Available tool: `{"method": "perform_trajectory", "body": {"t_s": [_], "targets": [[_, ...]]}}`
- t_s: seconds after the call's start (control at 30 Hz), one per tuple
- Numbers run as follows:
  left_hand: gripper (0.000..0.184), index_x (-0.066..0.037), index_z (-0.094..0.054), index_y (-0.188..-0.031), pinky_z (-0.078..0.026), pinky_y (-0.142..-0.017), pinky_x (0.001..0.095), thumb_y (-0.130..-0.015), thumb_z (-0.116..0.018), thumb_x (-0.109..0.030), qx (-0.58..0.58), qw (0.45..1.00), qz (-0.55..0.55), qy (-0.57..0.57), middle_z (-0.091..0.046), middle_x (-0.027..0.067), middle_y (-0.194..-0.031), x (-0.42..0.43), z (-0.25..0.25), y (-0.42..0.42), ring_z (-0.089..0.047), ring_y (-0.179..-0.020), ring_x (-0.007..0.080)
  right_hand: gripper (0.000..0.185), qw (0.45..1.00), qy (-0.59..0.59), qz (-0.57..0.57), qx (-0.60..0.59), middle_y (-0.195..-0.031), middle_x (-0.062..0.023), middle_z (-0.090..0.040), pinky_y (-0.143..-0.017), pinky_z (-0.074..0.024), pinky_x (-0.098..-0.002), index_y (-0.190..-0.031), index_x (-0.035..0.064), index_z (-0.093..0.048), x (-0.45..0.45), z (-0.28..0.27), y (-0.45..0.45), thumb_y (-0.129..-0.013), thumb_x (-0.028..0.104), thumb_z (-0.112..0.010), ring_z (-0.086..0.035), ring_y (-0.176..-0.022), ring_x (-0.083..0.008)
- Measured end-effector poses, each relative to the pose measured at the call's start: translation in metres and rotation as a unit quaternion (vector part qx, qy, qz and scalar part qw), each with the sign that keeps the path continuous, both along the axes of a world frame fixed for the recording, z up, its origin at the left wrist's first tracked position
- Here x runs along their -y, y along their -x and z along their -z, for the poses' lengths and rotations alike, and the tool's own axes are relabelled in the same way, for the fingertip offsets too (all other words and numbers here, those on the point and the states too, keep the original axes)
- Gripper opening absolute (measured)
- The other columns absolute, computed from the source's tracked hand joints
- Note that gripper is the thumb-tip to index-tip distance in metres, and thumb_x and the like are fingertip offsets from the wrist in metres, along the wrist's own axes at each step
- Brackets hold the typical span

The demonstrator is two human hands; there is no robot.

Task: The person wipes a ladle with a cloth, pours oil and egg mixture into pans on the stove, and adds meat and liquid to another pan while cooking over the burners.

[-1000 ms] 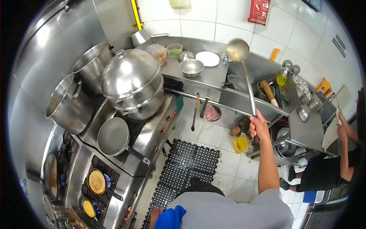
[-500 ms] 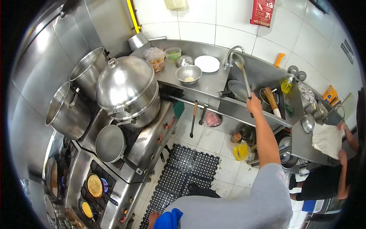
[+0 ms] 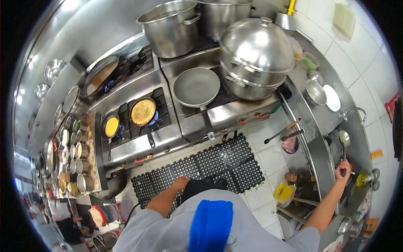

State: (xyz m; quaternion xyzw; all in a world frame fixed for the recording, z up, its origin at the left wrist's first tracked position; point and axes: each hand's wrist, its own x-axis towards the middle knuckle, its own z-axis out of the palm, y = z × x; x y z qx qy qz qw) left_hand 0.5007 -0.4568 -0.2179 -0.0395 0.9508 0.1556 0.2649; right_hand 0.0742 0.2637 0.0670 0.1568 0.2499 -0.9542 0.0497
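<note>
My right hand (image 3: 342, 170) is wrapped round the long handle of a metal ladle (image 3: 344, 137), its bowl upward beneath the tap. The ladle is over the sink (image 3: 334, 138) at the right. My left hand (image 3: 180, 183) hangs low in front of my body, against the dark clothing, and its fingers are not clear. On the stove, a small pan (image 3: 110, 135) holds a yellow round of egg (image 3: 112, 127). Beside it a black frying pan (image 3: 150, 136) contains a browned, speckled omelette (image 3: 142, 112), with blue flame at its edge.
A large grey pan (image 3: 196, 87) rests next to a domed steamer (image 3: 257, 59). Tall pots (image 3: 170, 35) stand behind. A perforated black mat (image 3: 205, 161) covers part of the floor. Bowls (image 3: 315, 92) and a white plate (image 3: 331, 98) sit on the right counter. Other people (image 3: 69, 229) are at far left.
My view has swung left toward the stove. My right hand still grips the ladle, now lower over the sink. More of my left forearm shows.
</note>
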Motion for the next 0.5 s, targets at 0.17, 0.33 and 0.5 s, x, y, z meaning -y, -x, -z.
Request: {"method": "perform_trajectory", "body": {"t_s": [0.17, 0.33, 0.5], "targets": [[0.024, -0.006, -0.059, -0.093, -0.047, -0.077, 0.0432, -0.087, -0.04, -0.019, 0.029, 0.999, 0.023, 0.004, -0.059, 0.0177, -0.095, -0.002, 0.027, 0.03, -0.059, -0.088, 0.0357, 0.045, 0.997, -0.057, 0.046, 0.034, -0.063, 0.0001, -0.045, -0.05, -0.0417, -0.0206, -0.123, -0.0126, -0.027, -0.004, -0.008, 0.003, -0.088, 0.004, -0.049, -0.043, -0.05, -0.0056], [0.025, -0.004, -0.056, -0.099, -0.045, -0.075, 0.0464, -0.089, -0.038, -0.018, 0.116, 0.993, 0.005, -0.033, -0.056, 0.019, -0.101, -0.014, 0.01, 0.043, -0.057, -0.089, 0.0356, 0.023, 0.925, -0.369, 0.071, -0.061, -0.071, 0.0005, -0.051, -0.053, -0.0371, -0.0168, -0.099, -0.0023, -0.053, 0.019, 0.019, -0.015, -0.078, 0.003, -0.059, -0.044, -0.057, -0.0045], [0.024, -0.008, -0.061, -0.089, -0.046, -0.074, 0.0426, -0.082, -0.046, -0.026, -0.004, 0.99, -0.019, -0.139, -0.058, 0.0179, -0.086, -0.045, -0.009, 0.06, -0.057, -0.088, 0.0325, 0.02, 0.984, -0.056, -0.023, 0.17, -0.054, 0.0049, -0.046, -0.039, -0.0351, -0.0164, -0.066, 0.0127, -0.044, 0.026, 0.006, -0.027, -0.082, 0.014, -0.056, -0.044, -0.043, -0.0042]]}}
